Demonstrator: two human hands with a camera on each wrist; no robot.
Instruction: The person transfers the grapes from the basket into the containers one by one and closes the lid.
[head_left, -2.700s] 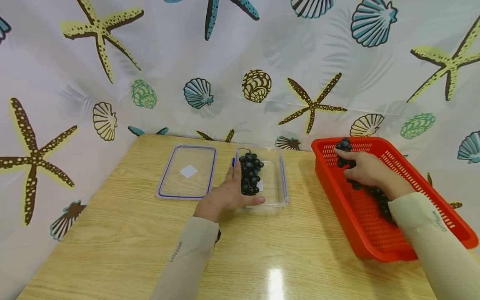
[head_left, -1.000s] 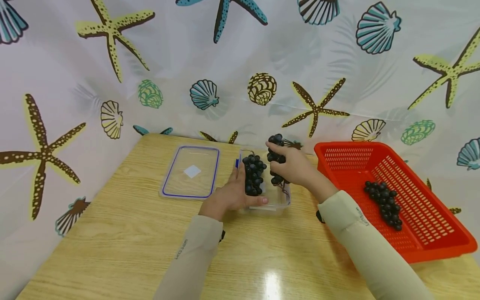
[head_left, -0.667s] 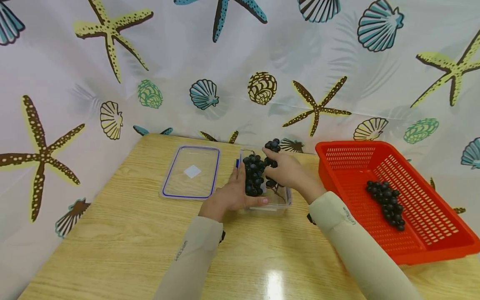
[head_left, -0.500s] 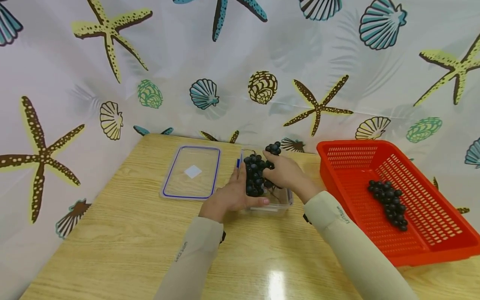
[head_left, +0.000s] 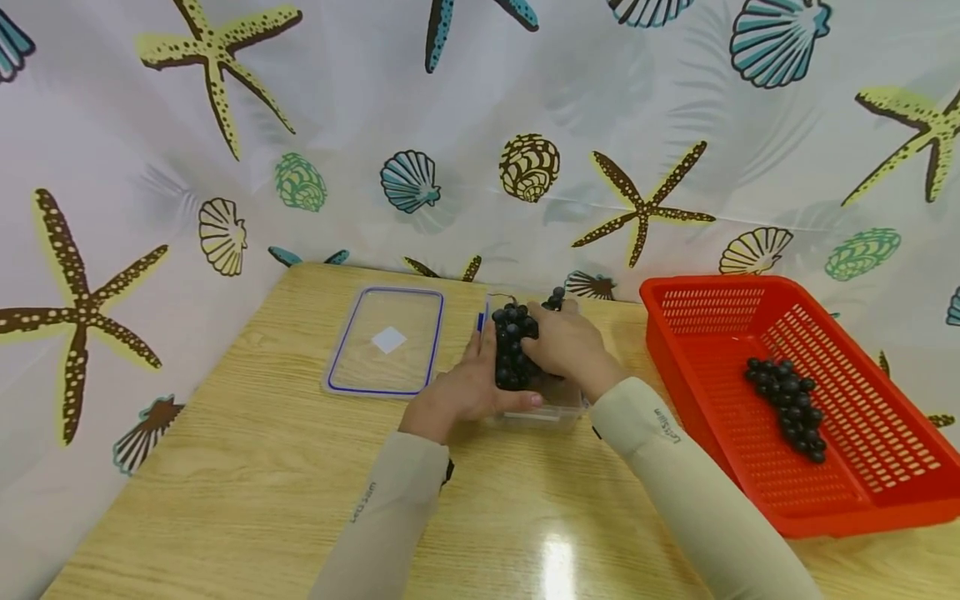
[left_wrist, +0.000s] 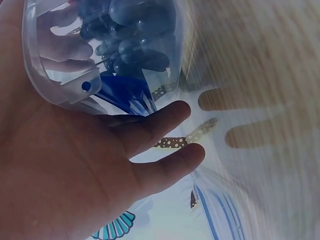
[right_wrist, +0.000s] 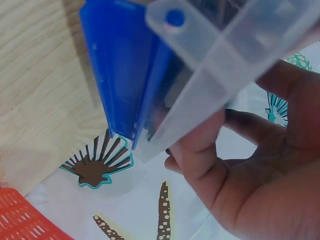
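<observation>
A clear plastic container (head_left: 551, 412) stands mid-table, with a bunch of dark grapes (head_left: 512, 321) in its left part. My left hand (head_left: 465, 392) rests against its left side, fingers straight along the wall and thumb stretched over the front. In the left wrist view, two straight fingers (left_wrist: 165, 167) lie outside the wall, below a blue latch (left_wrist: 125, 92). Over the right part of the container, my right hand (head_left: 566, 337) grips another bunch of grapes (head_left: 555, 298), mostly hidden behind the fingers. The right wrist view shows that hand (right_wrist: 240, 165) with bent fingers beyond the container's rim.
A clear lid with a blue seal (head_left: 386, 312) lies flat left of the container. On the right stands a red plastic basket (head_left: 712, 383) holding one more bunch of grapes (head_left: 787, 404). Behind the wooden table (head_left: 262, 467) hangs a cloth (head_left: 337, 100) with sea-life prints.
My right hand has carried a bunch of grapes leftward from the red basket and lowered it into the container, close beside the first bunch. The left hand has stayed at the container's side.
</observation>
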